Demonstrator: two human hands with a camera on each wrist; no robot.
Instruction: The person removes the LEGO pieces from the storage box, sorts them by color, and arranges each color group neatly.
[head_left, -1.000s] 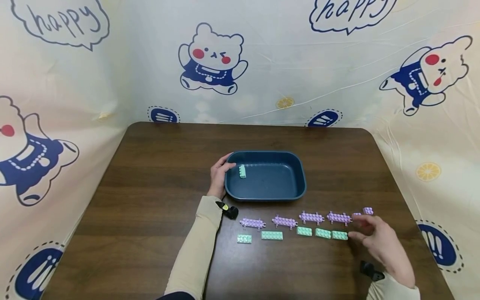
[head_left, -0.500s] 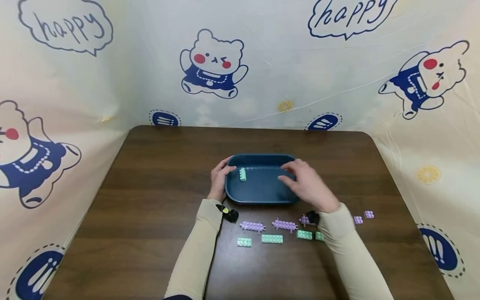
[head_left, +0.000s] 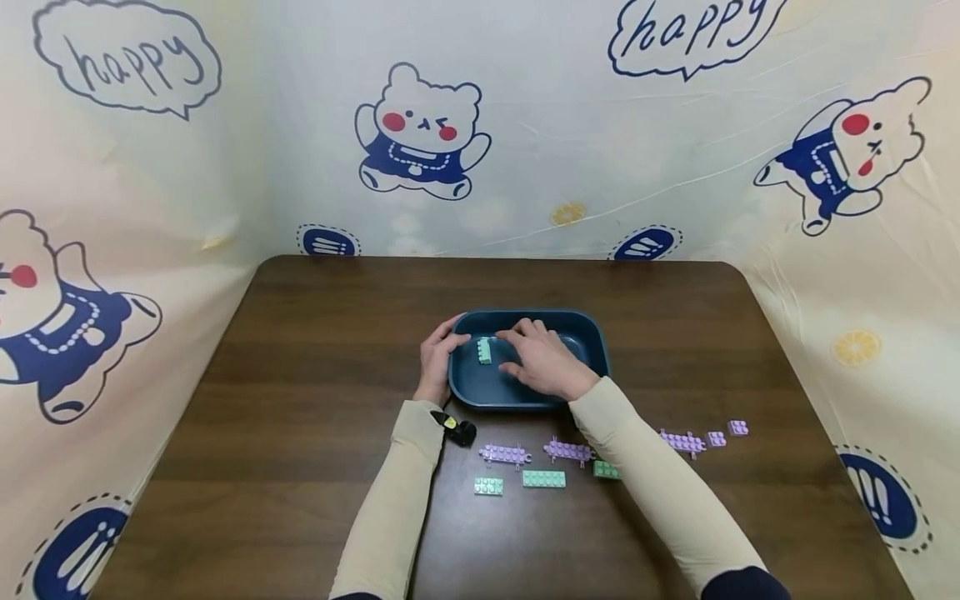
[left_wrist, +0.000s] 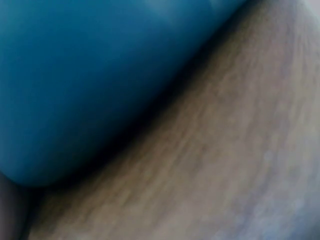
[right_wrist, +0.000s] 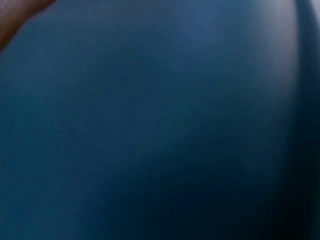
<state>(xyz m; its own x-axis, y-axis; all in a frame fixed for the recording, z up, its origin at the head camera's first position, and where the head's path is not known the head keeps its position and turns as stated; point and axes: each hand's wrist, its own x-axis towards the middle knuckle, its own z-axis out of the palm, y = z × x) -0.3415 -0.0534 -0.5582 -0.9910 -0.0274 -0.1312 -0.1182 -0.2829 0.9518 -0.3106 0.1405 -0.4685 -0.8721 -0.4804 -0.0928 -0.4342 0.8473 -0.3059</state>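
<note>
My left hand [head_left: 435, 362] grips the left rim of a dark blue tray [head_left: 487, 390], its thumb over the edge. In the left wrist view the outer side of the tray [left_wrist: 95, 80] is blurred. A mint-green toy building brick [head_left: 483, 352] lies inside near the left wall. Just right of this brick is my right hand [head_left: 546, 362], over the tray floor with thumb and fingers spread apart, nothing seen between them. The right wrist view is mostly blurred tray surface [right_wrist: 150, 110], with a bit of finger [right_wrist: 15, 15] at the top left corner.
In front of the tray on the brown table [head_left: 315, 400] lie purple studded pieces with side pegs [head_left: 506, 454] and green bricks [head_left: 543, 479] in rough rows. Two small purple bricks [head_left: 738, 427] lie at the right. My right forearm [head_left: 660, 475] covers part of the rows.
My right hand has moved left from the purple and green pieces into the tray, close to the green brick. My left hand has stayed on the tray's rim.
</note>
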